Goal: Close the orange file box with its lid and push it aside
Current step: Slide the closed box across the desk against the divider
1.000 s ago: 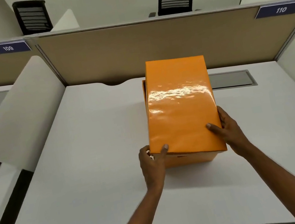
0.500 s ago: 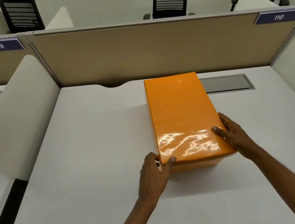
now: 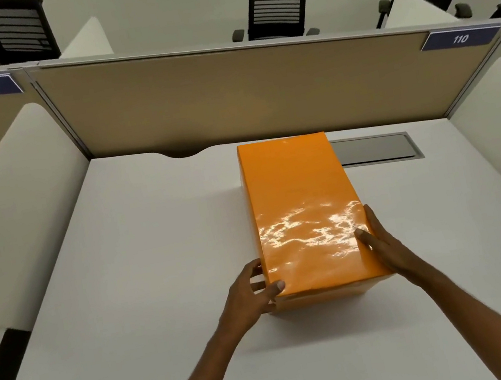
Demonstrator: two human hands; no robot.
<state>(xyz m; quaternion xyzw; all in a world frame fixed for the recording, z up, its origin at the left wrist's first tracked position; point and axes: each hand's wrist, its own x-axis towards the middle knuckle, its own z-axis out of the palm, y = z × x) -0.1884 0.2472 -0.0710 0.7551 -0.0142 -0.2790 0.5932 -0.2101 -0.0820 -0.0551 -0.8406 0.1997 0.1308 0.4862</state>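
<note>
Hands (image 3: 317,275) on lidded orange file box (image 3: 303,214), desk (image 3: 124,279), partition (image 3: 226,100) behind

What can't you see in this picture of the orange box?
- Inside of the orange file box: hidden by its lid, head view.
- Left hand fingers: partly tucked behind the box's left side.
- Right hand palm: pressed against the box's right side, hidden.
- Far side of the box: hidden by the box itself.
</note>
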